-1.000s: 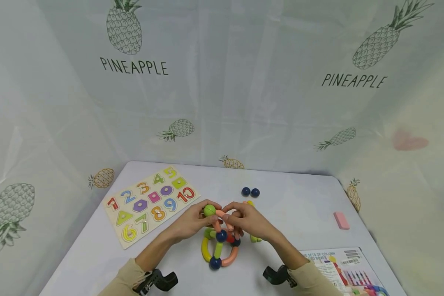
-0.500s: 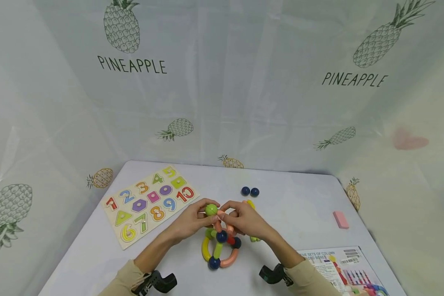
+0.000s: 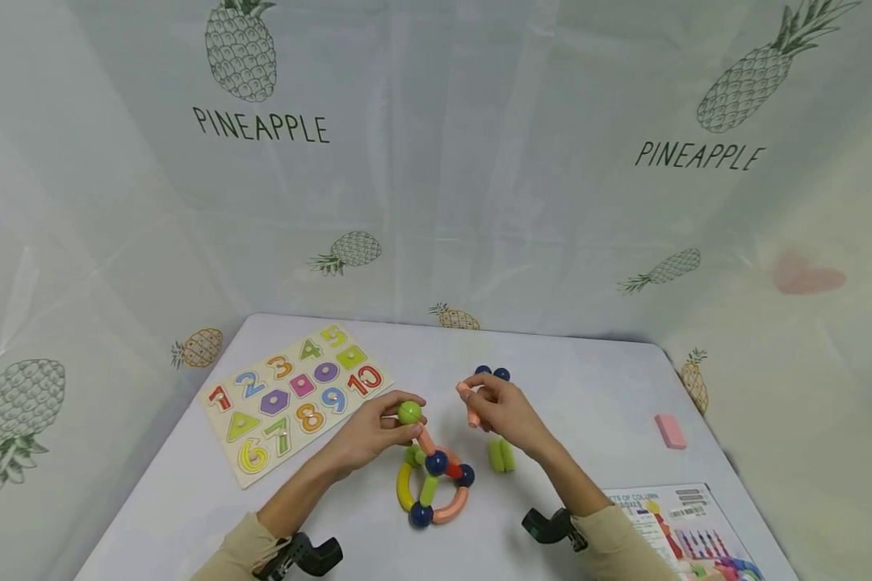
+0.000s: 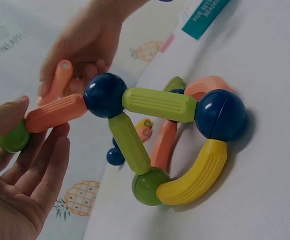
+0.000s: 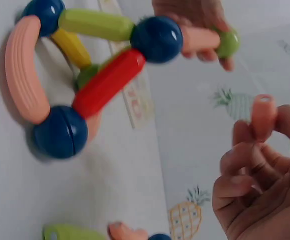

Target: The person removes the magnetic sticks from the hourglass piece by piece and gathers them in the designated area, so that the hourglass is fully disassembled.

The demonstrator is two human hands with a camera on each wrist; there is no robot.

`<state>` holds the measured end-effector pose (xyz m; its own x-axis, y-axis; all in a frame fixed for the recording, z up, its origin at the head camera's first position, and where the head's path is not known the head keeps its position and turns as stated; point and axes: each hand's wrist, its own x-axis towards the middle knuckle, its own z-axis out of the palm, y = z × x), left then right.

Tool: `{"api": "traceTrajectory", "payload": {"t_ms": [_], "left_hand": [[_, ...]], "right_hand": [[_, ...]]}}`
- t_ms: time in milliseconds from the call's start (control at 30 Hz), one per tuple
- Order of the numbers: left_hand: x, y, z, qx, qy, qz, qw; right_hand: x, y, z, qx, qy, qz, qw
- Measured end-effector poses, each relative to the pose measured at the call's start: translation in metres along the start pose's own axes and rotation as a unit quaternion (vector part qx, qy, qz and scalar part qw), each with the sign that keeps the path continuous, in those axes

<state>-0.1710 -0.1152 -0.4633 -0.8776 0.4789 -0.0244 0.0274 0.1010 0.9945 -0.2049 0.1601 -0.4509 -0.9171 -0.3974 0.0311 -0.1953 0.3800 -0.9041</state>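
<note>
My left hand (image 3: 373,433) holds a green ball (image 3: 410,412) between thumb and fingers. From that ball a straight salmon-pink rod (image 4: 57,113) slants down to a blue ball (image 3: 437,462), the peak of a ball-and-rod magnetic construction. Its lower part has light green rods (image 4: 159,104), a red rod (image 5: 109,82), a curved yellow rod (image 4: 197,179), a curved pink rod (image 3: 451,507) and more balls. Apart from it, up and to the right, my right hand (image 3: 507,411) pinches a loose salmon-pink rod (image 3: 468,405), which looks curved in the left wrist view.
Two light green rods (image 3: 501,456) lie right of the construction. Two blue balls (image 3: 502,374) sit behind my right hand. A number puzzle board (image 3: 298,403) lies at left, a pink block (image 3: 671,432) at right, and a printed box (image 3: 679,524) at front right.
My right hand has moved up and right from the green ball, taking the pink rod with it. My left hand stays at the ball. The light green rods now show more fully.
</note>
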Motion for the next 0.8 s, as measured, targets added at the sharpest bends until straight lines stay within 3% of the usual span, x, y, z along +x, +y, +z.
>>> {"api": "traceTrajectory", "payload": {"t_ms": [167, 367, 633, 800], "left_hand": [[-0.001, 0.000, -0.001, -0.001, -0.005, 0.007, 1.0000], [-0.001, 0.000, 0.000, -0.001, -0.006, 0.008, 0.9999], [-0.001, -0.002, 0.000, -0.004, -0.003, 0.002, 1.0000], [-0.001, -0.002, 0.000, -0.007, -0.004, 0.001, 1.0000]], "right_hand": [[0.005, 0.013, -0.014, -0.013, 0.047, 0.019, 0.999], [0.011, 0.037, -0.028, -0.010, 0.099, 0.072, 0.992], [0.012, 0.072, -0.039, -0.038, 0.125, 0.158, 0.979], [0.014, 0.086, -0.039, -0.081, 0.129, 0.179, 0.972]]}}
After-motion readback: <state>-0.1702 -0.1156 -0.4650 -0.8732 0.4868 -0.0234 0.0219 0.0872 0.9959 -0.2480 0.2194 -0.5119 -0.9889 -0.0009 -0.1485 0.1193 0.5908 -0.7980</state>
